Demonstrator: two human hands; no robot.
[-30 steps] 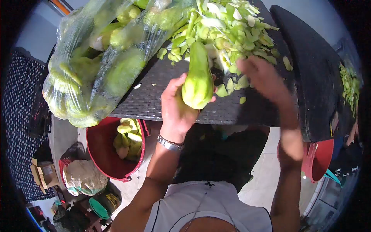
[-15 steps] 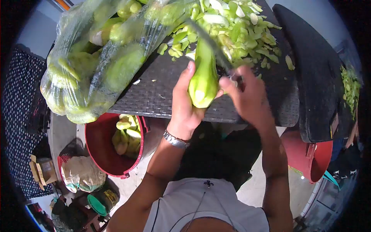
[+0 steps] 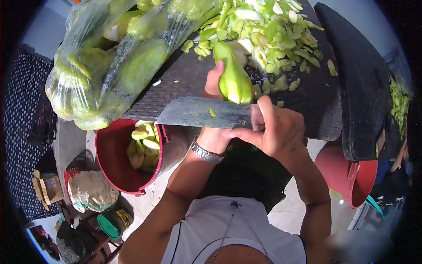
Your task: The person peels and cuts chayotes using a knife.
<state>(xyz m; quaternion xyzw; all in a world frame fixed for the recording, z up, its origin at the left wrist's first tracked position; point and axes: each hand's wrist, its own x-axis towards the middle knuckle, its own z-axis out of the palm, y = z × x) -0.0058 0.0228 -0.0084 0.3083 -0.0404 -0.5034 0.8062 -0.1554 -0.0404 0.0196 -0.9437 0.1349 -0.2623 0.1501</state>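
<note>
Left hand (image 3: 214, 83) cups, seemingly steadying, a tapered green fruit (image 3: 235, 80) near the black woven counter's (image 3: 171, 94) edge; right hand (image 3: 278, 126) grips a broad metal knife (image 3: 195, 112).

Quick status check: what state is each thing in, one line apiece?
Left hand: closed around the green fruit.
Green fruit: looks peeled on the visible side.
Right hand: gripping the knife.
Knife: blade crosswise, a green scrap on it.
Peelings: heaped loosely on the table.
Plastic bag: bulging, well filled.
Left-side red bucket: open, partly filled.
Cardboard box: flaps open.
</note>
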